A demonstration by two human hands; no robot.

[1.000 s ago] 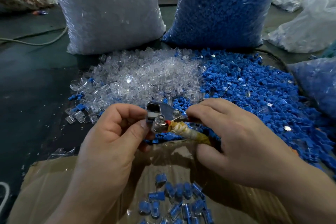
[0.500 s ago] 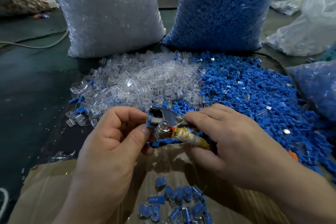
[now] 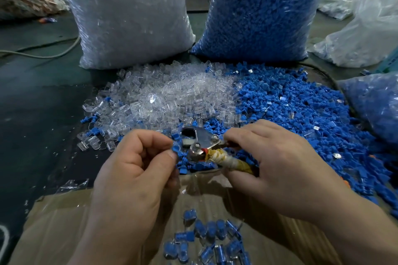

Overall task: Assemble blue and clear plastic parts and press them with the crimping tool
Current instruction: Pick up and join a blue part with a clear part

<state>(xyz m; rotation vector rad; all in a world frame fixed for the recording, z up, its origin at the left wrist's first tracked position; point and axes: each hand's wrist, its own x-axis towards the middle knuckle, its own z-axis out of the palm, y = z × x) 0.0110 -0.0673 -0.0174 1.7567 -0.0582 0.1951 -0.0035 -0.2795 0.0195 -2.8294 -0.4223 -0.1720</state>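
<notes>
The silver metal crimping tool point(image 3: 202, 139) has a glossy head; its handle point(image 3: 228, 160) wears a rough yellowed wrap (tape or cloth, unclear). The heap of clear plastic parts point(image 3: 168, 97) glints, the heap of blue plastic parts point(image 3: 301, 114) looks matt, the brown cardboard box point(image 3: 56, 228) dull.

A metal tool point(image 3: 200, 142) with a tape-wrapped handle is gripped by the right hand point(image 3: 280, 168) and held roughly level. A blue part point(image 3: 176, 148) is pinched by the left hand point(image 3: 133, 178) at the tool's head. Behind, a clear heap point(image 3: 172, 94) is met by a blue heap point(image 3: 301, 109). Assembled pieces point(image 3: 206, 241) are scattered on cardboard point(image 3: 53, 232).
</notes>
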